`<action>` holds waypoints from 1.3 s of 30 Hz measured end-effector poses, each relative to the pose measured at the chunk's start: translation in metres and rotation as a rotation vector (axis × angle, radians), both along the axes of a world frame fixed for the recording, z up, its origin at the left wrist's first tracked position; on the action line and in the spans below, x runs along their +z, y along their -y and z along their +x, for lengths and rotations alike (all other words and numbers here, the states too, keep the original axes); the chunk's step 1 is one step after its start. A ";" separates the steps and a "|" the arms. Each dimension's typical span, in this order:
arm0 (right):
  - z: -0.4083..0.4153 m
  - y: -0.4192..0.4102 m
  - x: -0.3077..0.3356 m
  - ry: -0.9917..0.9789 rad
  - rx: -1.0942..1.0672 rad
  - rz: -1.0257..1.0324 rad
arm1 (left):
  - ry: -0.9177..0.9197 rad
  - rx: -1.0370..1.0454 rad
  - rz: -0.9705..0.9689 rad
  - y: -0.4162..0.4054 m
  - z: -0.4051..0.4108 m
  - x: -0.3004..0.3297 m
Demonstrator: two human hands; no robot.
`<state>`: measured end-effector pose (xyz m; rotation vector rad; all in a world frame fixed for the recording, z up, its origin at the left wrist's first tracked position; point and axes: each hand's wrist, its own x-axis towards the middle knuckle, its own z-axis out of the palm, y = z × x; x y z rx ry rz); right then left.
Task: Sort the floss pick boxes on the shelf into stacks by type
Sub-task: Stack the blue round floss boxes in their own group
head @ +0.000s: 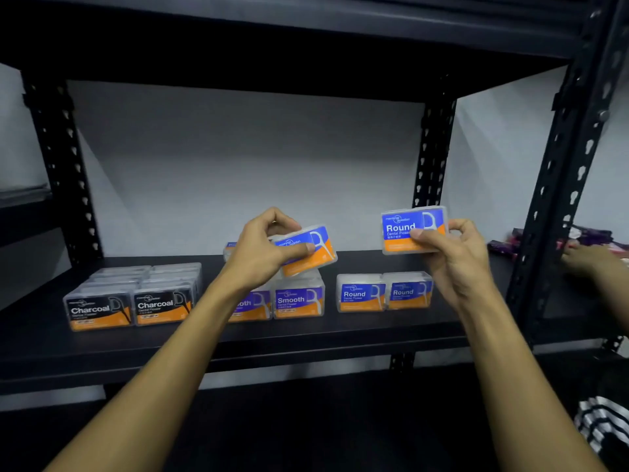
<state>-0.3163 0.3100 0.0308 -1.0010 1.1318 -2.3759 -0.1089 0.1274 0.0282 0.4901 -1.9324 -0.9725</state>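
On the black shelf (340, 332) stand rows of floss pick boxes. Black Charcoal boxes (129, 310) fill the left, Smooth boxes (299, 303) the middle, and two Round boxes (384, 292) the right. My left hand (263, 248) grips a tilted blue and orange box (311, 250) just above the Smooth row; its label name is covered by my thumb. My right hand (452, 253) holds a Round box (410, 229) upright in the air above the two Round boxes. One more box (229, 248) peeks out behind my left hand.
Black perforated posts (558, 199) frame the shelf, with another shelf board overhead. To the right, past the front post, another person's hand (592, 258) reaches among dark packets (585, 236) on the neighbouring shelf. A striped cloth (602, 427) shows at the lower right.
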 end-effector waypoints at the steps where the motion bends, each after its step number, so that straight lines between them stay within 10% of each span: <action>1: -0.010 -0.001 0.002 -0.022 -0.023 0.010 | -0.005 -0.003 -0.021 0.002 -0.004 0.003; 14: -0.125 0.031 -0.061 0.109 -0.435 0.259 | 0.578 -0.023 -0.348 0.033 -0.127 0.023; 39: -0.106 0.047 -0.056 -0.486 -0.017 0.839 | 0.920 -0.174 -0.261 0.026 -0.150 0.005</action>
